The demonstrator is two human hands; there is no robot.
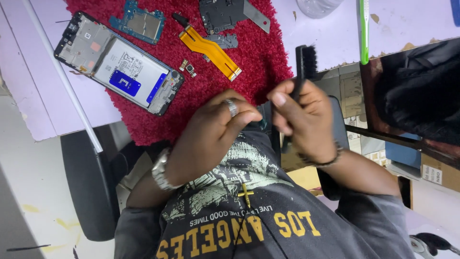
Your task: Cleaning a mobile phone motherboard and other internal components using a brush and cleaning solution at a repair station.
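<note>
While the right hand point(306, 115) clamps a black brush point(303, 67), bristles up.
Left hand point(211, 132) curls shut beside that grip; whatever it pinches is hidden.

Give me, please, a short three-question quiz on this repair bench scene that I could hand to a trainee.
1. True or false: the right hand grips a black brush with its bristles pointing up and away from the body.
2. Which of these lies on the red mat? A) an orange flex cable B) a coffee mug C) a pair of scissors
3. Which hand wears both a ring and a wristwatch?

Key: 1 true; 2 A; 3 the left hand.
</note>
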